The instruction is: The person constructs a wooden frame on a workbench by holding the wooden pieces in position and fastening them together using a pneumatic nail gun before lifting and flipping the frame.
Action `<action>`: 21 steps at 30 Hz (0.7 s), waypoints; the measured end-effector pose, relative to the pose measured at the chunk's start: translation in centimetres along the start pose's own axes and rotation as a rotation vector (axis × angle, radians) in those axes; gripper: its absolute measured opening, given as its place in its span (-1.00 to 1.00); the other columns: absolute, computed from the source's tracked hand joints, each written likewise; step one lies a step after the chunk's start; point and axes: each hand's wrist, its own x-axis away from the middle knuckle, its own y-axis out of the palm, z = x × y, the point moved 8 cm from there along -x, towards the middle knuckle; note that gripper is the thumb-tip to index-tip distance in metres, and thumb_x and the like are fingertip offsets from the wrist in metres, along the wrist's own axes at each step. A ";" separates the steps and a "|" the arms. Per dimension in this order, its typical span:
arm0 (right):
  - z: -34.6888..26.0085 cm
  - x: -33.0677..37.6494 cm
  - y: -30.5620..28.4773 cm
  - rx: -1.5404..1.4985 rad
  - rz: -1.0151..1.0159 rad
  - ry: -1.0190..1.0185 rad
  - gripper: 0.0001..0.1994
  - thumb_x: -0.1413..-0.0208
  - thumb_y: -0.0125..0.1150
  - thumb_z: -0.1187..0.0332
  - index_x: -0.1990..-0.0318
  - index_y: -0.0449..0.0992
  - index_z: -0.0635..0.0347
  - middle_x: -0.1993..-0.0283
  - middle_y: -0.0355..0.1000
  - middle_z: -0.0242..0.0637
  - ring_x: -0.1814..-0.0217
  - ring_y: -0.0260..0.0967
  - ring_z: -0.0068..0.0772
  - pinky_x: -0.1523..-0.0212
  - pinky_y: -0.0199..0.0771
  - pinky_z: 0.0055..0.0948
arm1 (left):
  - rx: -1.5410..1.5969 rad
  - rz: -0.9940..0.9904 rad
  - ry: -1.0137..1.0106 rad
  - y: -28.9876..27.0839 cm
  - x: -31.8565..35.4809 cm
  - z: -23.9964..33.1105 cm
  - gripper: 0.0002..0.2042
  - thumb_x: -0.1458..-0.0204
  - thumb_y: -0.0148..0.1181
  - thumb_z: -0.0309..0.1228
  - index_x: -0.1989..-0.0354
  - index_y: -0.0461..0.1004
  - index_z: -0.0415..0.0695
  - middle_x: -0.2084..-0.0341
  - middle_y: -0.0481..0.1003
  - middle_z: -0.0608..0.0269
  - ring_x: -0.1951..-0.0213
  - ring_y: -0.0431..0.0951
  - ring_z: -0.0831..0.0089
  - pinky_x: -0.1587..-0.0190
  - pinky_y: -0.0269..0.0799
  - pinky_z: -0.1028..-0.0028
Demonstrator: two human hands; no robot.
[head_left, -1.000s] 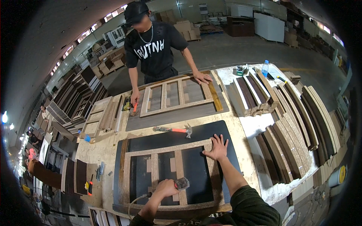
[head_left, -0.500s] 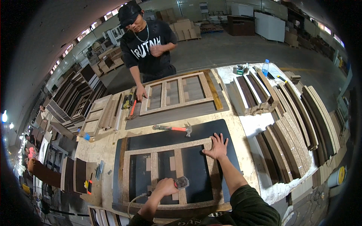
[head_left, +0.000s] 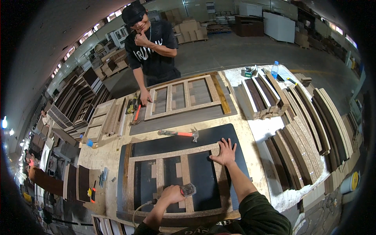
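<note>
My left hand point(head_left: 169, 194) is wrapped round an air nailer point(head_left: 188, 190), its hose point(head_left: 138, 210) trailing off toward the lower edge. The tool's head rests over an inner crossbar of a chipboard frame point(head_left: 172, 153). At the frame's far right corner, my right hand point(head_left: 225, 154) lies with fingers spread, pressing on the wood. Beneath the frame is a dark panel point(head_left: 204, 181) with rounded corners. A claw hammer point(head_left: 178, 133) with an orange and grey handle lies just beyond the frame, on the panel's far edge.
Across the workbench point(head_left: 254, 172), a co-worker point(head_left: 150, 51) touches a second frame point(head_left: 184, 109). A power tool point(head_left: 133, 105) and another hammer point(head_left: 137, 114) lie beside it. Stacked curved strips point(head_left: 301, 156) fill the right side. Pliers point(head_left: 93, 192) lie at left, a bottle point(head_left: 275, 70) stands far right.
The co-worker's raised hand has gone from the chest up to the chin. Both my hands, the nailer and the frame stay where they were.
</note>
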 end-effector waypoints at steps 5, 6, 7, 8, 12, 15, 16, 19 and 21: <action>0.0 -0.1 0.2 -0.005 0.007 -0.005 -0.03 0.36 0.29 -0.26 -0.28 0.19 0.00 -0.44 -0.10 -0.34 -0.53 -0.43 -0.17 -0.43 -0.57 0.10 | -0.016 -0.003 -0.013 0.5 -0.4 -0.6 -0.59 0.22 0.21 -0.09 0.34 0.58 -0.21 0.34 0.55 -0.11 0.21 0.55 -0.02 0.14 0.48 0.18; 0.0 -0.1 0.2 -0.005 0.008 -0.004 -0.03 0.36 0.29 -0.26 -0.28 0.19 0.00 -0.44 -0.10 -0.33 -0.53 -0.42 -0.17 -0.43 -0.57 0.10 | -0.016 -0.003 -0.012 0.4 -0.3 -0.5 -0.59 0.22 0.21 -0.09 0.34 0.58 -0.21 0.34 0.55 -0.11 0.21 0.55 -0.02 0.14 0.48 0.18; 0.1 -0.1 0.2 -0.005 0.008 -0.003 -0.03 0.36 0.29 -0.26 -0.27 0.19 0.00 -0.44 -0.10 -0.33 -0.53 -0.42 -0.16 -0.43 -0.57 0.10 | -0.002 -0.011 -0.022 0.3 -0.2 -0.4 -0.59 0.22 0.22 -0.09 0.34 0.58 -0.21 0.34 0.55 -0.11 0.21 0.55 -0.02 0.14 0.48 0.18; 0.0 -0.1 0.1 -0.005 0.008 -0.004 -0.03 0.36 0.29 -0.26 -0.27 0.19 0.00 -0.44 -0.10 -0.33 -0.53 -0.42 -0.16 -0.43 -0.57 0.10 | 0.013 -0.018 -0.032 0.1 0.1 -0.2 -0.59 0.22 0.22 -0.09 0.35 0.57 -0.22 0.34 0.55 -0.11 0.21 0.55 -0.02 0.14 0.48 0.18; 0.0 0.0 0.1 -0.010 0.007 -0.001 -0.03 0.37 0.29 -0.26 -0.27 0.20 0.00 -0.44 -0.10 -0.33 -0.53 -0.42 -0.16 -0.43 -0.56 0.10 | 0.013 -0.003 -0.035 -0.3 0.3 0.0 -0.58 0.22 0.22 -0.09 0.34 0.57 -0.23 0.33 0.55 -0.12 0.21 0.55 -0.03 0.14 0.48 0.18; -0.1 0.0 0.0 -0.004 0.004 -0.001 -0.03 0.36 0.29 -0.26 -0.28 0.19 0.00 -0.45 -0.11 -0.34 -0.53 -0.43 -0.17 -0.43 -0.56 0.10 | 0.009 -0.012 -0.043 -0.4 0.4 0.0 -0.58 0.22 0.22 -0.08 0.34 0.58 -0.23 0.33 0.55 -0.13 0.20 0.55 -0.03 0.13 0.47 0.18; -0.1 0.0 0.0 0.002 0.002 0.000 -0.03 0.36 0.29 -0.27 -0.28 0.19 -0.01 -0.45 -0.11 -0.34 -0.53 -0.43 -0.18 -0.43 -0.56 0.09 | 0.006 -0.009 -0.041 -0.4 0.4 0.0 -0.58 0.21 0.22 -0.08 0.34 0.58 -0.22 0.33 0.55 -0.13 0.20 0.55 -0.03 0.12 0.47 0.18; -0.1 0.0 -0.1 0.009 -0.009 0.005 -0.02 0.35 0.28 -0.27 -0.29 0.17 -0.01 -0.45 -0.12 -0.34 -0.54 -0.45 -0.19 -0.44 -0.56 0.09 | 0.003 -0.012 -0.042 -0.7 0.6 0.3 -0.57 0.21 0.22 -0.07 0.34 0.58 -0.22 0.32 0.55 -0.12 0.20 0.55 -0.03 0.12 0.47 0.18; -0.3 0.1 -0.2 0.009 -0.014 0.006 -0.02 0.35 0.28 -0.27 -0.29 0.17 -0.01 -0.45 -0.12 -0.35 -0.54 -0.45 -0.19 -0.44 -0.56 0.09 | 0.003 -0.015 -0.047 -0.7 0.7 0.2 -0.57 0.22 0.22 -0.07 0.33 0.58 -0.22 0.32 0.55 -0.12 0.20 0.55 -0.03 0.12 0.47 0.18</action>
